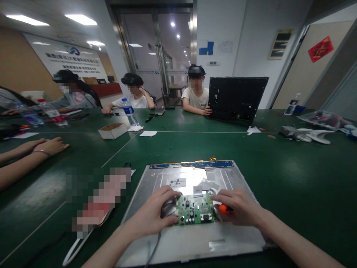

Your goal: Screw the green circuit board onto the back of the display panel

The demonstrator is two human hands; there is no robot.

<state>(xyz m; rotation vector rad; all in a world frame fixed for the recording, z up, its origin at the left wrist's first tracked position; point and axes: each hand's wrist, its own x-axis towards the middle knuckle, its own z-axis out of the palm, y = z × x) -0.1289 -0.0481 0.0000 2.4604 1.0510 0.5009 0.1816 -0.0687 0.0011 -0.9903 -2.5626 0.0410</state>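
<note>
Green circuit board [195,209] is lying on the lower middle of a silver metal panel [240,238], which is resting flat on the green table [292,178]. The left hand [152,216] is curling its fingers closed around a grey part [169,208] at the board's left edge; what that part is cannot be told. A thin cable [154,245] is trailing down from there. The right hand [240,208] is gripping an orange-handled tool [224,209] in closed fingers at the board's right edge. A blue strip [192,164] is running along the panel's far edge. A co-worker's arms [33,149] are resting at the left. A cardboard box [113,130] and a water bottle [129,111] are standing well beyond.
</note>
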